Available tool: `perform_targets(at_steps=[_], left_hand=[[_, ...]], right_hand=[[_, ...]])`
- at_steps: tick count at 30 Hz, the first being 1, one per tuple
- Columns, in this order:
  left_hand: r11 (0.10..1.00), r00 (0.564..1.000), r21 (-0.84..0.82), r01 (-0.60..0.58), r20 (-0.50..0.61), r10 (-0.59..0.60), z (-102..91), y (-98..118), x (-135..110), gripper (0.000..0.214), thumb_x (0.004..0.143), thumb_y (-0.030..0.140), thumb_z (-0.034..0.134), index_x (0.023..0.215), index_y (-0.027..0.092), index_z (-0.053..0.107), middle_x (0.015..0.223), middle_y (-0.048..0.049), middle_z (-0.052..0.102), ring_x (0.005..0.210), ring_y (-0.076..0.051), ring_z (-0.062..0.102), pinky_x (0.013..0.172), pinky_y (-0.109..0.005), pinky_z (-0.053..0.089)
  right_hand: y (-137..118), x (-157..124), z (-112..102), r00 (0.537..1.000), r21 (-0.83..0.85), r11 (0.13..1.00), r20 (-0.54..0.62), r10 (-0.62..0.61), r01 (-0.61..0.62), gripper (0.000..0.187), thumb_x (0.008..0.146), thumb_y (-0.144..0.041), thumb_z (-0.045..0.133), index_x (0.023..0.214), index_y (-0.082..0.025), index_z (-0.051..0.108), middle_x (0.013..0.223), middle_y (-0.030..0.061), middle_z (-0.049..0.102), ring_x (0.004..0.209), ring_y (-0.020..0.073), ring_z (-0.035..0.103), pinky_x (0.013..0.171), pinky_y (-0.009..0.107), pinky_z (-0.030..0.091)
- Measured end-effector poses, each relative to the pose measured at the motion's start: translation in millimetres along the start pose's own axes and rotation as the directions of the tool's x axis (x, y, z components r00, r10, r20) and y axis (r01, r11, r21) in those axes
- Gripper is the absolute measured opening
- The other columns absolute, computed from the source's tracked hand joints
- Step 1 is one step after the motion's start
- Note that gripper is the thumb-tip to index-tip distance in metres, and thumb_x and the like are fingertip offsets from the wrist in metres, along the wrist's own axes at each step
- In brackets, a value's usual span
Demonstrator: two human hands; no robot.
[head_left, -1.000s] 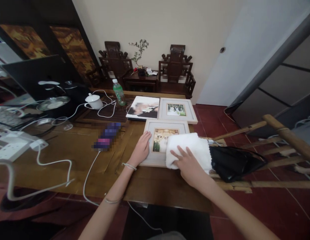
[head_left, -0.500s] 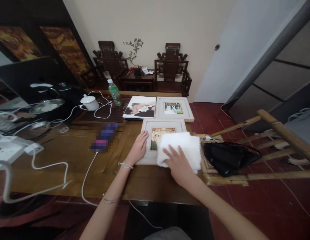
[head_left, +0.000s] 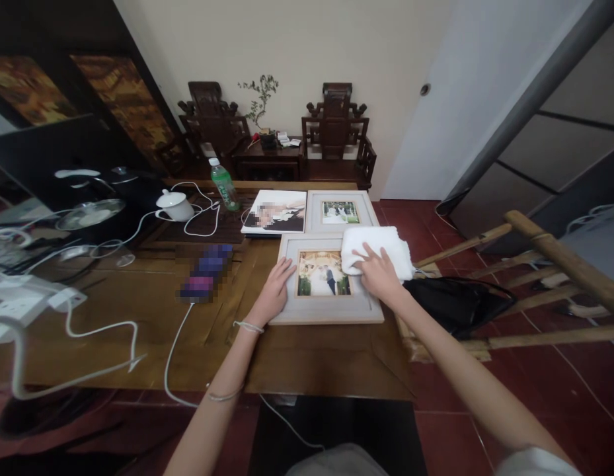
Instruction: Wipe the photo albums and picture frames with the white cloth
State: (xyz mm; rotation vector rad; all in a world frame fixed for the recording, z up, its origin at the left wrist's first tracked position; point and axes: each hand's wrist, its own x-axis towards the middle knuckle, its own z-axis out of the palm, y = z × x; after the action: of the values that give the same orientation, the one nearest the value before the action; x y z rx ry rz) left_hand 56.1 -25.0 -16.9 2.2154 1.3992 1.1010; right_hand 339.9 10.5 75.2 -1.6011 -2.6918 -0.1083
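A light-framed wedding picture lies flat near the table's front edge. My left hand rests on its left border, with the fingers stretched out. Over the upper right corner of this frame, my right hand holds a folded white towel down, its fingers bent and somewhat spread on top. The towel hides that corner and reaches past the frame's right side. Behind it lie a second framed picture and a white-covered photo album or panel.
A phone on a white cable lies to the left. Farther back are a green bottle and a lidded white cup. Cables and a power strip crowd the left side. A black bag sits on a bamboo chair.
My right hand has moved the towel away and to the right, uncovering the picture and the frame's lower right part. My left hand stays on the left border.
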Motion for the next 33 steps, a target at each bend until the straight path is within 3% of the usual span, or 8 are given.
perform_targets(at_steps=[4, 11, 14, 19, 21, 25, 29, 33], left_hand=[[1.000, 0.999, 0.018, 0.006, -0.033, -0.006, 2.1, 1, 0, 0.054, 0.082, 0.004, 0.035, 0.132, 0.018, 0.049, 0.142, -0.0109, 0.045, 0.140, -0.022, 0.028, 0.115, -0.051, 0.025], [0.999, 0.998, 0.031, 0.020, -0.057, -0.018, 4.1, 4, 1, 0.050, 0.086, 0.006, 0.033, 0.132, 0.015, 0.049, 0.141, -0.0126, 0.046, 0.139, -0.022, 0.029, 0.115, -0.050, 0.026], [0.999, 0.999, 0.030, 0.022, -0.036, -0.021, 3.6, 4, 1, 0.046, 0.089, 0.010, 0.035, 0.132, 0.017, 0.049, 0.141, -0.0121, 0.046, 0.139, -0.023, 0.029, 0.115, -0.051, 0.026], [1.000, 0.999, 0.020, -0.007, -0.049, 0.008, 3.7, 1, 2, 0.045, 0.089, 0.011, 0.035, 0.131, 0.017, 0.050, 0.140, -0.0124, 0.047, 0.139, -0.023, 0.030, 0.114, -0.051, 0.027], [1.000, 0.998, 0.006, -0.018, -0.059, 0.019, 4.2, 0, 2, 0.047, 0.087, 0.008, 0.035, 0.130, 0.019, 0.051, 0.140, -0.0112, 0.047, 0.139, -0.023, 0.030, 0.113, -0.052, 0.028], [1.000, 0.997, 0.004, 0.000, -0.071, 0.000, 4.3, -1, 1, 0.050, 0.083, 0.005, 0.037, 0.128, 0.020, 0.054, 0.137, -0.0098, 0.050, 0.137, -0.023, 0.032, 0.113, -0.052, 0.028], [1.000, 0.998, -0.008, -0.023, -0.057, 0.023, 2.9, 1, 1, 0.051, 0.083, 0.003, 0.034, 0.127, 0.018, 0.054, 0.139, -0.0107, 0.049, 0.139, -0.022, 0.030, 0.114, -0.052, 0.027], [0.999, 0.998, -0.032, -0.012, -0.059, 0.010, 2.5, 2, 1, 0.052, 0.082, 0.003, 0.035, 0.127, 0.019, 0.055, 0.138, -0.0101, 0.049, 0.139, -0.022, 0.029, 0.114, -0.053, 0.027]], right_hand=[[-3, -3, 3, 1.000, 0.010, 1.000, -0.006, -0.015, 0.015, 0.050, 0.069, 0.001, 0.045, 0.111, -0.016, 0.066, 0.141, 0.0065, 0.048, 0.139, 0.0315, 0.022, 0.108, 0.060, 0.019], [-29, -91, -9, 0.988, 0.106, 0.990, 0.108, -0.107, 0.096, 0.052, 0.064, 0.004, 0.043, 0.104, -0.016, 0.068, 0.144, 0.0073, 0.044, 0.140, 0.0347, 0.017, 0.110, 0.061, 0.017], [-33, -98, -24, 0.977, 0.167, 0.982, 0.180, -0.116, 0.086, 0.060, 0.065, 0.005, 0.041, 0.113, -0.019, 0.065, 0.143, 0.0067, 0.046, 0.139, 0.0315, 0.023, 0.110, 0.058, 0.023], [-49, -26, -26, 0.988, 0.064, 0.986, -0.028, -0.154, 0.155, 0.058, 0.072, 0.005, 0.042, 0.122, -0.019, 0.060, 0.152, 0.0059, 0.030, 0.141, 0.0331, 0.015, 0.108, 0.065, 0.017], [-64, 17, -16, 0.960, 0.002, 0.967, -0.117, -0.254, 0.256, 0.049, 0.079, 0.001, 0.041, 0.117, -0.022, 0.062, 0.153, 0.0025, 0.026, 0.142, 0.0336, 0.010, 0.107, 0.069, 0.011], [-91, 87, 10, 0.914, -0.076, 0.934, -0.193, -0.357, 0.348, 0.033, 0.090, -0.010, 0.043, 0.113, -0.020, 0.064, 0.153, 0.0028, 0.027, 0.142, 0.0304, 0.010, 0.112, 0.061, 0.008], [-91, 106, 27, 0.962, -0.051, 0.972, -0.138, -0.235, 0.230, 0.030, 0.090, -0.013, 0.045, 0.111, -0.020, 0.066, 0.151, 0.0049, 0.033, 0.141, 0.0314, 0.016, 0.111, 0.061, 0.013], [-57, 89, 23, 0.978, -0.088, 0.984, -0.121, -0.167, 0.157, 0.031, 0.086, -0.010, 0.048, 0.106, -0.021, 0.068, 0.149, 0.0044, 0.037, 0.140, 0.0324, 0.020, 0.109, 0.063, 0.014]])
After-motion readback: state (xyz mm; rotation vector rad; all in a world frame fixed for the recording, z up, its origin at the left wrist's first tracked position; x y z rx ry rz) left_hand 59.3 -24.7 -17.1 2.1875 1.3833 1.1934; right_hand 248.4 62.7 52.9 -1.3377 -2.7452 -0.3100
